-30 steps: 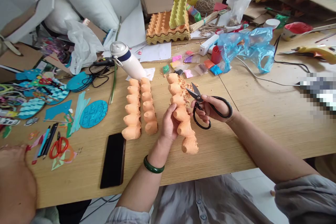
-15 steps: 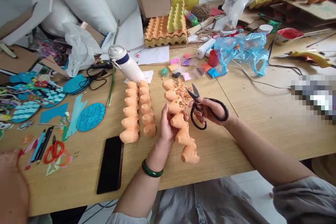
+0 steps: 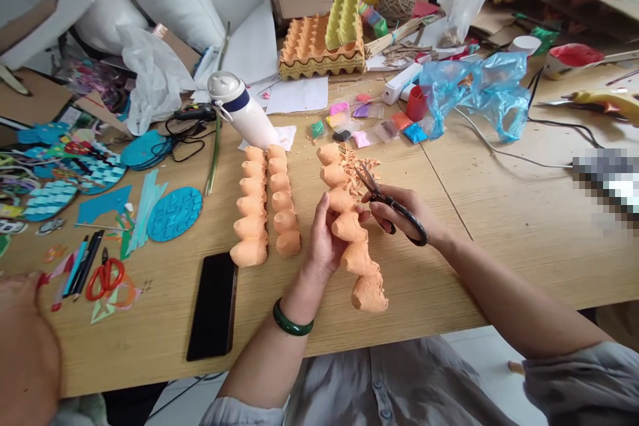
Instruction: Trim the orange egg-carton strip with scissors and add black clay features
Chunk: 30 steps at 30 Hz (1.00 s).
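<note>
My left hand [image 3: 325, 239] grips a strip of orange egg carton [image 3: 349, 227], cups bulging upward, its thumb lying along the near-left side. The strip runs from the scrap pile down toward the table's front edge. In my right hand [image 3: 404, 210] is a pair of black-handled scissors [image 3: 412, 223], fingers in the loops. Their blades point up and left over a heap of orange trimmings [image 3: 360, 166], just right of the strip; how far they are parted is hard to make out. Two more egg-carton strips, a left one [image 3: 249, 206] and a narrower one [image 3: 283, 201], lie side by side.
A black phone [image 3: 212, 306] lies near the front edge, with red-handled scissors [image 3: 105, 277] to its left. A white bottle [image 3: 244, 110] leans behind the strips. Stacked egg trays [image 3: 319, 56] and a blue plastic bag [image 3: 479, 90] sit farther back. Another person's arm [image 3: 24, 339] rests at left.
The scissors have turned in my right hand, their loops now seen more edge-on and the blades closer to the strip. The whole view has shifted slightly.
</note>
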Tool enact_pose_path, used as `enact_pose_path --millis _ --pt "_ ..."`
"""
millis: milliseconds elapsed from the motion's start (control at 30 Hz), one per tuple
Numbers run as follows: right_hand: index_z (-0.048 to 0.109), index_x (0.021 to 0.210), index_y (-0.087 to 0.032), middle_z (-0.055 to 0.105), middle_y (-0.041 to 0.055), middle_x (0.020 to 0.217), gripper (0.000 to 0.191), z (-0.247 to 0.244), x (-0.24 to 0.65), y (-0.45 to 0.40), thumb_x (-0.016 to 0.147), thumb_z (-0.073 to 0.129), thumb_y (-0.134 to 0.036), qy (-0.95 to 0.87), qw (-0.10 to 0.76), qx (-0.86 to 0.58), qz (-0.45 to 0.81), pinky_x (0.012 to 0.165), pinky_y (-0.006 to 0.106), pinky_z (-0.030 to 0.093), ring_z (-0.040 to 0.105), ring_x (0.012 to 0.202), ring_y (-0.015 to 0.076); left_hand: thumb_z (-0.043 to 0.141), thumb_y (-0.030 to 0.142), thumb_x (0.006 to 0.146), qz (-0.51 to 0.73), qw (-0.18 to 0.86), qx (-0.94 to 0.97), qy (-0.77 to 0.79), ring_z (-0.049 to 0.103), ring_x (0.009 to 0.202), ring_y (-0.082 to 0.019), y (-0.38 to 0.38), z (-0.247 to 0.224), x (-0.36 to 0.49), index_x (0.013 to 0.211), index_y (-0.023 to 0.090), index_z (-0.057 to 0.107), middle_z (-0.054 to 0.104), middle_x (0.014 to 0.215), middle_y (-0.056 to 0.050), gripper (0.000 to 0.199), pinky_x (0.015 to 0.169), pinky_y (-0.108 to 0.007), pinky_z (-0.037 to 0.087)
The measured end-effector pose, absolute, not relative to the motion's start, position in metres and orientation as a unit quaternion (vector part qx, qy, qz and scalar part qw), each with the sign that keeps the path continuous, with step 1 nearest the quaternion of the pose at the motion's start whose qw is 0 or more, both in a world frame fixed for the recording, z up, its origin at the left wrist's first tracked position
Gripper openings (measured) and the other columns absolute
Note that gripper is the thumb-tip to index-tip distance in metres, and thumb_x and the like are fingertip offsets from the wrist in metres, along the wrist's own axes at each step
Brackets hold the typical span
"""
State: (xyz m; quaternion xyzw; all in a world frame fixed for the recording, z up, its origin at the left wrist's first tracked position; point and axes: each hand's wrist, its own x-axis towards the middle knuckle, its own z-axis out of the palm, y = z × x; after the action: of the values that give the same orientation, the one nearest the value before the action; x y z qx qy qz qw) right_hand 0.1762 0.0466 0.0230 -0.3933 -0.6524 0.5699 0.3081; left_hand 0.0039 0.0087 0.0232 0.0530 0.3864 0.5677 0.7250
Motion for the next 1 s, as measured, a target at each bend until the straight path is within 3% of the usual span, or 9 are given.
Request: enact_pose_path --millis 133,233,400,533,1000 --pt "0.065 0.1 -0.016 0.054 -0.0037 0.062 0.039 0.0202 0.1715 0.0448 0.093 0.063 -0.054 -0.648 0.302 -0.388 0.581 0.048 0.024 0.041 0.05 0.052 0.011 0.044 0.048 0.104 0.578 0.723 0.058 0.374 0.069 0.064 -0.016 0.0109 0.02 0.0011 0.091 0.016 0.071 0.072 0.074 -0.005 0.044 0.062 -0.025 0.059" --pt "0.064 0.099 -0.016 0.051 -0.0053 0.062 0.039 0.0166 0.1707 0.045 0.093 0.062 -0.055 -0.642 0.308 -0.379 0.591 0.048 0.024 0.042 0.05 0.051 0.0104 0.045 0.047 0.104 0.582 0.715 0.053 0.385 0.067 0.06 -0.013 0.0116 0.0194 0.0006 0.088 0.015 0.07 0.069 0.07 -0.004 0.043 0.062 -0.021 0.058" --pt "0.062 0.099 -0.015 0.051 -0.0055 0.061 0.037 0.0169 0.1722 0.0452 0.094 0.059 -0.051 -0.647 0.313 -0.382 0.581 0.048 0.024 0.04 0.05 0.05 0.0099 0.051 0.05 0.102 0.591 0.7 0.046 0.398 0.068 0.06 -0.014 0.0105 0.0228 0.0013 0.083 0.014 0.07 0.069 0.067 -0.004 0.044 0.063 -0.022 0.06" --pt "0.062 0.099 -0.015 0.05 -0.0053 0.061 0.036 0.0191 0.1724 0.0448 0.094 0.058 -0.05 -0.65 0.304 -0.391 0.577 0.048 0.024 0.041 0.05 0.05 0.0103 0.043 0.05 0.105 0.595 0.694 0.04 0.403 0.069 0.058 -0.013 0.0098 0.0244 0.0014 0.085 0.014 0.069 0.068 0.066 -0.004 0.049 0.063 -0.022 0.06" --pt "0.061 0.095 -0.016 0.051 -0.0042 0.063 0.045 0.0177 0.1739 0.0453 0.089 0.063 -0.061 -0.651 0.299 -0.386 0.582 0.05 0.025 0.041 0.049 0.053 0.0108 0.039 0.043 0.108 0.603 0.698 0.014 0.385 0.068 0.06 -0.011 0.0112 0.0212 -0.0001 0.091 0.013 0.068 0.07 0.072 -0.003 0.046 0.061 -0.021 0.06"
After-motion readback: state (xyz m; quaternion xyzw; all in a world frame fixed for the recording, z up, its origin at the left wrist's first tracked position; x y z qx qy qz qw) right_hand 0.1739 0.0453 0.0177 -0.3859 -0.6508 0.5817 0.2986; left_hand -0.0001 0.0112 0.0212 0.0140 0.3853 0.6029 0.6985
